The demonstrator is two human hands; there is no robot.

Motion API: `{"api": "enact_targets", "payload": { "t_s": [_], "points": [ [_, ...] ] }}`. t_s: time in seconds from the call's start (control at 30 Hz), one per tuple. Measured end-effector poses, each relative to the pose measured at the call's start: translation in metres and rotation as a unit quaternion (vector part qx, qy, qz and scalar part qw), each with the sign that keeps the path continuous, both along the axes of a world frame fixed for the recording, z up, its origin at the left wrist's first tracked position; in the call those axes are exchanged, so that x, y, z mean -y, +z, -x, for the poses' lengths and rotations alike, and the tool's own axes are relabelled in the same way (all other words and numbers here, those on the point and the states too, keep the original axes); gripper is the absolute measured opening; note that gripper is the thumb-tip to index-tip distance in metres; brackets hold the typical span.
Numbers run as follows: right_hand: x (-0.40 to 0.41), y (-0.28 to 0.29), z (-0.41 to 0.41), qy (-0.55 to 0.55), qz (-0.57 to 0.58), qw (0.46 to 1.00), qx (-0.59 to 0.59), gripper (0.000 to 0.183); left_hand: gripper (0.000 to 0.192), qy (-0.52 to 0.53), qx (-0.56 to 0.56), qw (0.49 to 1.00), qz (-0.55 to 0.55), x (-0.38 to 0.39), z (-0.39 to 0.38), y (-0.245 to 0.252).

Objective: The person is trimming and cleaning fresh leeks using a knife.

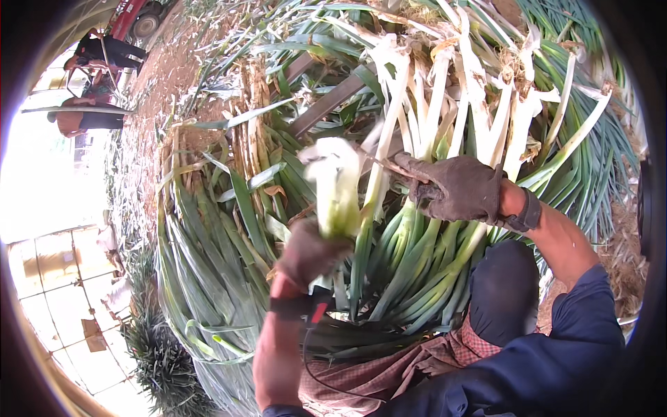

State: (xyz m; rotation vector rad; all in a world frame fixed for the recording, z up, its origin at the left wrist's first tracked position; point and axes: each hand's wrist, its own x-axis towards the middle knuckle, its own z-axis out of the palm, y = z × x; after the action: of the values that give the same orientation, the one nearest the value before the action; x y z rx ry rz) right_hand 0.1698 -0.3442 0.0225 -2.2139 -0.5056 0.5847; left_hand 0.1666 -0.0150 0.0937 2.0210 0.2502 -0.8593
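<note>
My left hand [315, 250], in a dark glove and blurred by motion, grips the pale green part of a Welsh onion bunch [337, 195]. Its white end points away from me and is too blurred to count stalks. In my right hand [458, 187], also gloved, is a slim tool, apparently a knife [396, 168], its thin end directed left towards the bunch. Beneath and beyond the right hand lie several long Welsh onions [437, 112] with white shanks and dry, peeling outer skins. Their green leaves [411, 271] run back towards my lap.
A large bundle of green onion leaves [208, 250] stands on the left. Brown metal bars [331, 99] show among scattered leaves ahead. More onions [599, 140] lie at the right. People [99, 88] are at upper left, near a wheel [146, 25]. My knee [504, 292] is close to the right forearm.
</note>
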Motion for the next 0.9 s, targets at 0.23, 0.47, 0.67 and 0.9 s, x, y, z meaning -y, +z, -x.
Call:
{"api": "enact_targets", "payload": {
  "t_s": [0.23, 0.47, 0.67, 0.9],
  "points": [
    [-0.012, 0.004, -0.008, -0.003, -0.011, 1.0, 0.012, 0.089, 0.051, 0.102, 0.524, 0.829, 0.163, -0.115, -0.2, 0.133],
    [-0.013, 0.006, 0.001, 0.008, -0.04, 0.999, -0.013, 0.086, 0.065, 0.209, 0.452, 0.81, -0.309, -0.113, -0.102, -0.055],
    [-0.019, -0.005, 0.003, 0.019, -0.047, 0.997, 0.06, 0.08, 0.076, 0.111, 0.327, 0.816, -0.463, -0.109, -0.047, -0.125],
    [-0.026, 0.002, 0.011, 0.047, -0.038, 0.994, 0.095, 0.076, 0.052, 0.07, 0.252, 0.825, -0.5, -0.102, -0.083, -0.103]
  ]
}}
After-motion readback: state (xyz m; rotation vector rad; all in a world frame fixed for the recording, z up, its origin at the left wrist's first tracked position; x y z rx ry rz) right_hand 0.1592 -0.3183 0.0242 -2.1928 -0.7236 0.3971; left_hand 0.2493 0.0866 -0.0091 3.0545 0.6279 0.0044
